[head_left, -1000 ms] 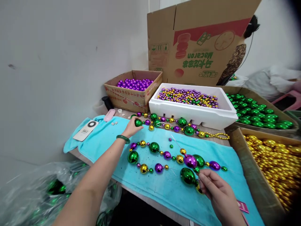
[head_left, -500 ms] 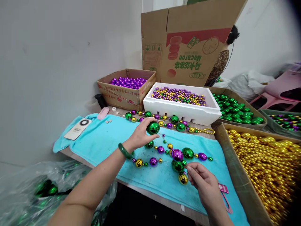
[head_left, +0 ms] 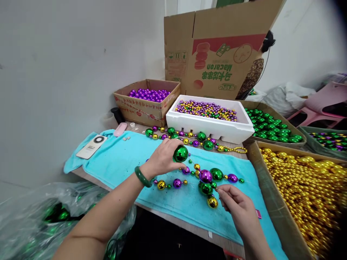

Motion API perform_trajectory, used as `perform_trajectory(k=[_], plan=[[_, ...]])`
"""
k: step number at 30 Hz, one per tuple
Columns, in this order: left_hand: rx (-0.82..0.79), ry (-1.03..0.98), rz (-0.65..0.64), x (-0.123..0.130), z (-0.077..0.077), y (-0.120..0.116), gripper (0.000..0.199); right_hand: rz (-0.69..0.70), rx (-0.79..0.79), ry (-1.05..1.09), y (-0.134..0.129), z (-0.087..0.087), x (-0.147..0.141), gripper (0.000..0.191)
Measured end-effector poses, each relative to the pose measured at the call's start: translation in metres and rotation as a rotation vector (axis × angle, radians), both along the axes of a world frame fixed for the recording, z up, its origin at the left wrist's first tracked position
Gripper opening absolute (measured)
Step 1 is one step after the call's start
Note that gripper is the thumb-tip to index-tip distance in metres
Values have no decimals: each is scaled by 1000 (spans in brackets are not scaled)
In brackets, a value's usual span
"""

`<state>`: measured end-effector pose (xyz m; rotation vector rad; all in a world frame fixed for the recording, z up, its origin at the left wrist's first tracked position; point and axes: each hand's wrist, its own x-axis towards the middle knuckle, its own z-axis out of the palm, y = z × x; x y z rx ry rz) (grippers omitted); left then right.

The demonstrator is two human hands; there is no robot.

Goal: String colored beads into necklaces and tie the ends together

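Observation:
My left hand (head_left: 164,157), a green bangle on its wrist, is closed round a large shiny green bead (head_left: 180,154) above the turquoise towel (head_left: 108,155). From that bead a thin thread runs toward a cluster of gold, purple and green beads. The purple bead (head_left: 205,176) lies on top of this cluster, and a gold bead (head_left: 212,202) hangs at its lower end. Beside a small green bead there, my right hand (head_left: 235,202) pinches the bead string; the exact spot is hidden by the fingertips. Another bead strand (head_left: 177,183) lies on the towel nearby.
Behind the towel stand a carton of purple beads (head_left: 119,99) and a white foam box (head_left: 208,126) of small mixed beads. Cartons of green beads (head_left: 271,126) and gold beads (head_left: 306,195) are at right. A phone (head_left: 90,147) lies left. Someone sits behind the tall carton (head_left: 179,39).
My left hand has moved slightly right and down with the green bead, bringing it closer to the cluster. My right hand keeps its pinch in nearly the same place.

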<state>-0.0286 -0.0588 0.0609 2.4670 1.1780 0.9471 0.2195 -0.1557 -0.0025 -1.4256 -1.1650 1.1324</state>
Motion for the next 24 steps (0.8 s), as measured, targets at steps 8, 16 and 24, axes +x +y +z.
perform_trajectory(k=[8, 16, 24], plan=[[-636, -394, -220, 5, -4, -8, 65, 43, -82, 83, 7, -12, 9, 37], [-858, -671, -312, 15, -17, -12, 45, 41, -106, 134, 7, -19, 7, 38], [-885, -767, -255, 27, -15, -18, 48, -20, -135, 258, 6, -25, -2, 41]])
